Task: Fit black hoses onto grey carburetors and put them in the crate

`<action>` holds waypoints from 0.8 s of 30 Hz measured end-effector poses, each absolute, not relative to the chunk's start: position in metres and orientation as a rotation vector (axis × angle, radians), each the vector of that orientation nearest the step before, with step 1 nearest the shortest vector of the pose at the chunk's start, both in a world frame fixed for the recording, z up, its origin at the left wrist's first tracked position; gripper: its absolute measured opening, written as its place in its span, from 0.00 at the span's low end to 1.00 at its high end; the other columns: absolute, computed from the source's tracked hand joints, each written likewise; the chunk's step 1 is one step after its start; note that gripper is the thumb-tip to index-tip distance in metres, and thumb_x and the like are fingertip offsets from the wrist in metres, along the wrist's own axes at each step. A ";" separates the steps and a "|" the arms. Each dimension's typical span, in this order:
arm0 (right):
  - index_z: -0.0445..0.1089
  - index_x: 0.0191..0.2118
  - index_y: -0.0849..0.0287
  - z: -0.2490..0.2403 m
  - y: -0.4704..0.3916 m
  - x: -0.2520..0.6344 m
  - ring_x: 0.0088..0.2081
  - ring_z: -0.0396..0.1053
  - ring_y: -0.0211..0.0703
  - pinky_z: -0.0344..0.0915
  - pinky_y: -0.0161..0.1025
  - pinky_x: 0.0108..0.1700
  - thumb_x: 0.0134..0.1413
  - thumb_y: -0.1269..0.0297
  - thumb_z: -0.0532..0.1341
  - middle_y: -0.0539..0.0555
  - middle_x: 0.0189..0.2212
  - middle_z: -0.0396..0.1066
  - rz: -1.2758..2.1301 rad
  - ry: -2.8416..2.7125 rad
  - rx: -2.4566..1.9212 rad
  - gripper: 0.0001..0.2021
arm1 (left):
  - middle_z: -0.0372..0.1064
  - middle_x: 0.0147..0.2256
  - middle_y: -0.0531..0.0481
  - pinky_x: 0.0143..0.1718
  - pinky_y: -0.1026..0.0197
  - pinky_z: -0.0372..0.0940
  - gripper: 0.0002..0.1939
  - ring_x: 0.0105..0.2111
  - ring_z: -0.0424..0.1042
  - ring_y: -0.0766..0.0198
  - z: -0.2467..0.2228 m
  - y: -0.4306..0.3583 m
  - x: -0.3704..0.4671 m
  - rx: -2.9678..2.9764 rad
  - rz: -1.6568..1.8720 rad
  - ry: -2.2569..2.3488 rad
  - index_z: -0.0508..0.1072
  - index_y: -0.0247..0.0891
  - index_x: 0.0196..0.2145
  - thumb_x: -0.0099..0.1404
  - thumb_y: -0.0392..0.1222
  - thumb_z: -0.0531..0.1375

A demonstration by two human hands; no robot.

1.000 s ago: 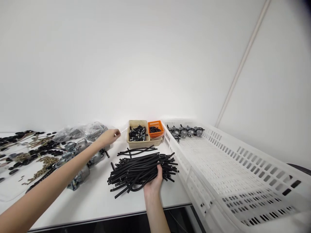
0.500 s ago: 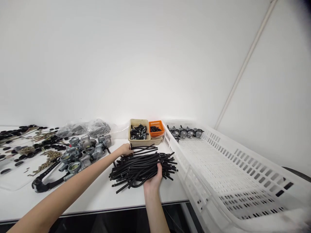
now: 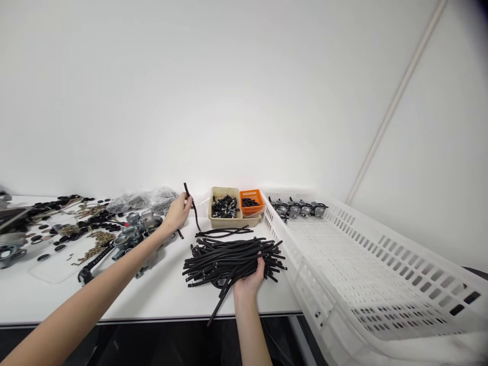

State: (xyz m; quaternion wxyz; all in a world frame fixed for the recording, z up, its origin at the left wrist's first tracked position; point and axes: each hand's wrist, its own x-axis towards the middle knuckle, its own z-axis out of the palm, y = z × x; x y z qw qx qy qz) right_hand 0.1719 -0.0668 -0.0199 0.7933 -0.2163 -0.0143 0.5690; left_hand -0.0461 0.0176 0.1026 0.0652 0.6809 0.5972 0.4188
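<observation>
Hose, lifted since earlier, is pinched in left grip; right grip clasps bundle.

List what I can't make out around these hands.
All in the head view:
Right hand: fingers hidden by the black hoses.
Raised hose: gripped part hidden by the left hand.
Metal parts: partly covered by the left forearm.
Far-left metal part: cut off by the left edge.
Dark parts in the orange basket: too small to identify.
</observation>
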 end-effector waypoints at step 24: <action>0.64 0.53 0.58 0.003 0.013 0.141 0.48 0.71 0.48 0.70 0.47 0.48 0.54 0.49 0.51 0.56 0.47 0.73 1.253 -0.204 -0.680 0.25 | 0.49 0.64 0.48 0.62 0.38 0.38 0.31 0.64 0.47 0.46 0.053 -0.027 0.039 3.094 0.645 1.200 0.52 0.48 0.64 0.66 0.56 0.50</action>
